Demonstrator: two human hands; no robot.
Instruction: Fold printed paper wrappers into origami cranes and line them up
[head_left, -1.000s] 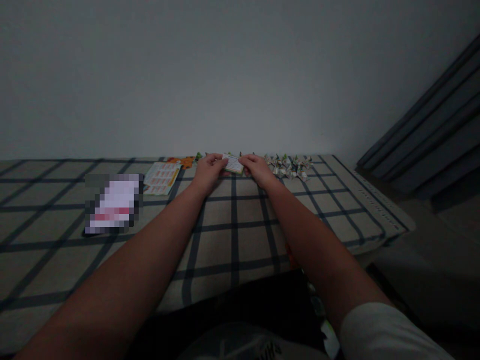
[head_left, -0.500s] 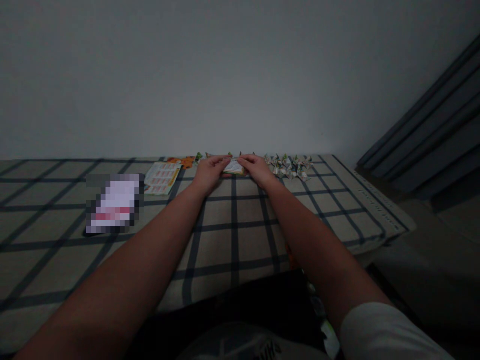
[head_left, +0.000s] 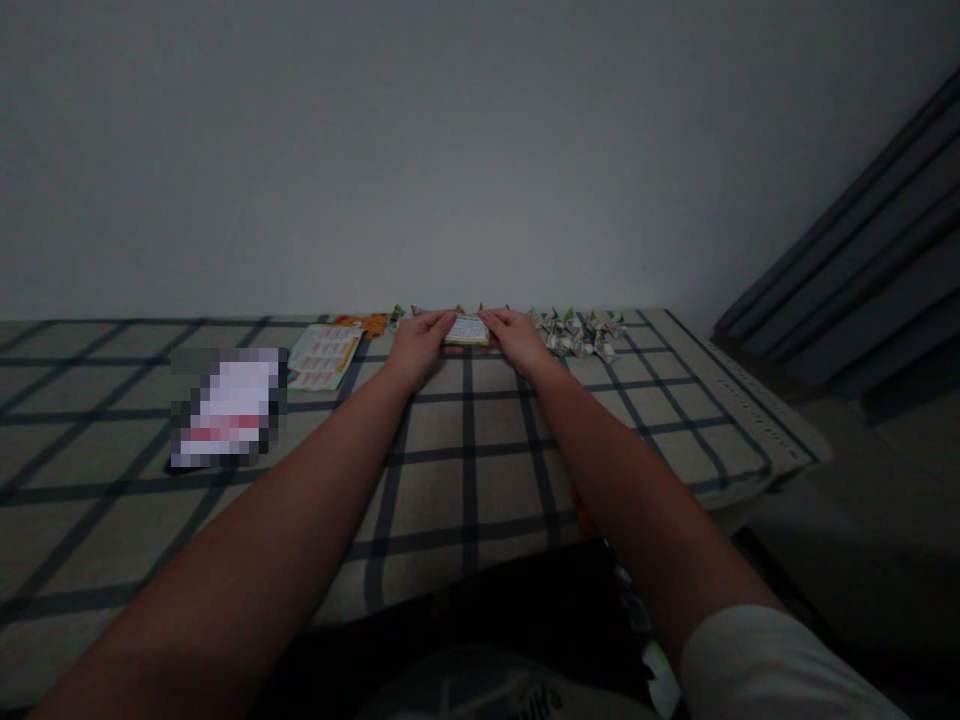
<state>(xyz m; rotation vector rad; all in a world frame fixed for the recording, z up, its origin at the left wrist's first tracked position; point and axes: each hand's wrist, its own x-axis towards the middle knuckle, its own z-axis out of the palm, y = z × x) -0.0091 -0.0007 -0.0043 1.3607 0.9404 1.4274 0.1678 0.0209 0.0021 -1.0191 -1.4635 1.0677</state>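
Observation:
Between my two hands is a small folded piece of printed paper [head_left: 468,330], pale with lines of text and a yellow-green edge. My left hand [head_left: 421,345] grips its left end, thumb on top. At the right end, my right hand [head_left: 514,335] pinches it the same way. The fingers beneath the paper are mostly hidden. Just right of my right hand lies a cluster of folded paper pieces [head_left: 581,332], pointed and printed in white and green. More of their tips show behind both hands.
A printed sheet [head_left: 326,357] lies left of my hands, with orange paper pieces [head_left: 373,324] behind it. Nearer on the left rests a phone [head_left: 229,408], its screen blurred out. The checked cloth [head_left: 435,480] covers the surface up to the wall [head_left: 450,150]. A dark curtain [head_left: 862,240] hangs at right.
My thumbs have drawn apart toward the paper's two ends, so more of its printed face shows. Both arms stay in nearly the same place.

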